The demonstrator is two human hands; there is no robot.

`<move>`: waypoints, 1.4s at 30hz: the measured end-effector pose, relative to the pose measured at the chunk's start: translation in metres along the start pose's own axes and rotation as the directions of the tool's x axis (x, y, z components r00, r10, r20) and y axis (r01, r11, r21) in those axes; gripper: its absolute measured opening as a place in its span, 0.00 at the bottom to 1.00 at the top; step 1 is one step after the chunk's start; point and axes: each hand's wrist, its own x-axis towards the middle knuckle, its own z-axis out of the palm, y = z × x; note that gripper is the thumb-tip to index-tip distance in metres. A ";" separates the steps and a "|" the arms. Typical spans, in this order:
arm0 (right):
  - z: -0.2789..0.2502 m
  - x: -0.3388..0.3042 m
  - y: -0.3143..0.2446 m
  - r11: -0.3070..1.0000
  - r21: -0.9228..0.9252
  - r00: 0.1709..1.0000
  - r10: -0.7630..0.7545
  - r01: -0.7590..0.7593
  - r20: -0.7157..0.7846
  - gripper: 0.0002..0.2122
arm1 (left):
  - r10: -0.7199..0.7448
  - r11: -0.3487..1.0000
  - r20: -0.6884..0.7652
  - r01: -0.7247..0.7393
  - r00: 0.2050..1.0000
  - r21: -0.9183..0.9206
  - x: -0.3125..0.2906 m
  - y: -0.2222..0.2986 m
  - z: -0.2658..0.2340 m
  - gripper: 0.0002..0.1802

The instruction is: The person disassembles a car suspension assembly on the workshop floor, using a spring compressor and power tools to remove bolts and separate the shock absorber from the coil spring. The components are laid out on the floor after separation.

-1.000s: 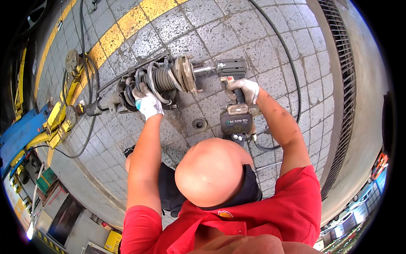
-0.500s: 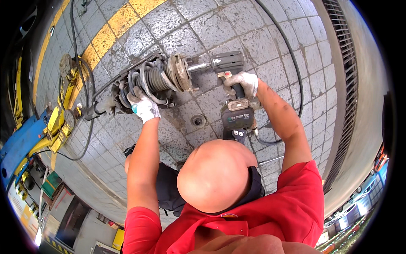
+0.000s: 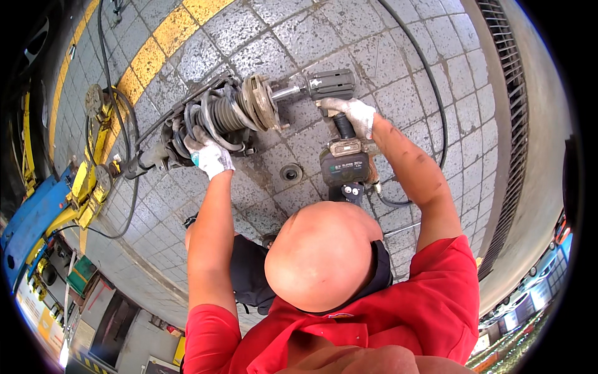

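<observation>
A car strut with a grey coil spring (image 3: 212, 124) and ribbed dust boot (image 3: 229, 117) lies slanted on the tiled floor. My gloved left hand (image 3: 212, 156) closes around a lower coil of the spring. In my gloved right hand is a cordless impact wrench (image 3: 331, 83), held at the upper part of its black grip. Its nose meets the shiny rod (image 3: 286, 93) sticking out of the strut's round top mount (image 3: 260, 103); the exact contact is hard to make out. The dark battery (image 3: 344, 167) sits below the grip, toward my knee.
A black hose (image 3: 430, 81) curves over the floor on the right, before a slotted drain grate (image 3: 507, 75). Left of the strut stand yellow and blue lift arms (image 3: 81, 181) with cables. A round floor fitting (image 3: 291, 173) lies between my hands. My bare knee (image 3: 324, 255) is close below.
The impact wrench and strut top have shifted slightly left. My right hand has slid toward the top of the grip, covering the red button seen before. My left hand keeps its hold.
</observation>
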 end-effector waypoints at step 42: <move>-0.002 -0.002 -0.009 0.983 0.123 0.920 0.076 -0.133 0.385 0.09 | -0.009 0.996 -0.023 0.011 1.000 0.088 -0.003 -0.009 0.001 0.41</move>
